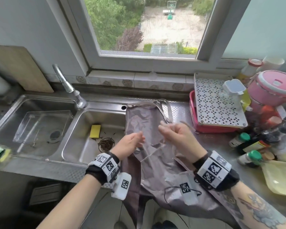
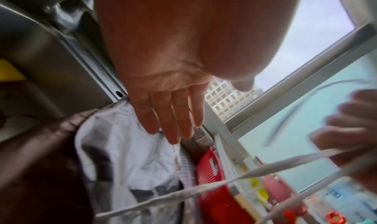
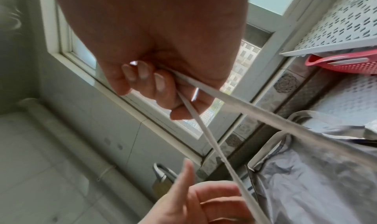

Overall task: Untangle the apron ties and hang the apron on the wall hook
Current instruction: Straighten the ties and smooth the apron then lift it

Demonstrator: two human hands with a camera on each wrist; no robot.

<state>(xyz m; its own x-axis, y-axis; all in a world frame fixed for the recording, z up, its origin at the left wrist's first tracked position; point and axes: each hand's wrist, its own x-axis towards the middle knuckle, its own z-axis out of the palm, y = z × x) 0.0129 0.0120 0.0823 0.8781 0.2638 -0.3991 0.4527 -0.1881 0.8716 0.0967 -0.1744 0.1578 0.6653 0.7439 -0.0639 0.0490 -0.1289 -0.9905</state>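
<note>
Fingers [image 3: 142, 76] of the right hand [image 1: 177, 134] are curled tight round two strands of the flat pale-grey fabric apron ties [image 3: 234, 101], which run taut from the fist down to the shiny grey-mauve apron [image 1: 144, 123]. That apron lies crumpled on the embossed steel counter [image 1: 211, 142] just right of the sink, its lower part hanging over the front edge. Beside the fist, the left hand [image 1: 130, 142] hovers with its fingers [image 2: 173, 114] straight and together, gripping nothing, just above the cloth.

At the left, the steel double sink [image 1: 69, 156] holds a clear rectangular plastic tray [image 1: 41, 124] in its left basin; the right basin has a yellow block sponge [image 1: 95, 131] and a round drain strainer [image 1: 106, 144] with dark scraps in it. Right of the apron, a red slotted plastic basket [image 1: 210, 128] is topped by a white perforated plastic board [image 1: 215, 100], on which sits a clear jar with a pale blue clip lid [image 1: 233, 90]; I cannot tell its contents. Behind stands a round pink lidded pot [image 1: 274, 86].
</note>
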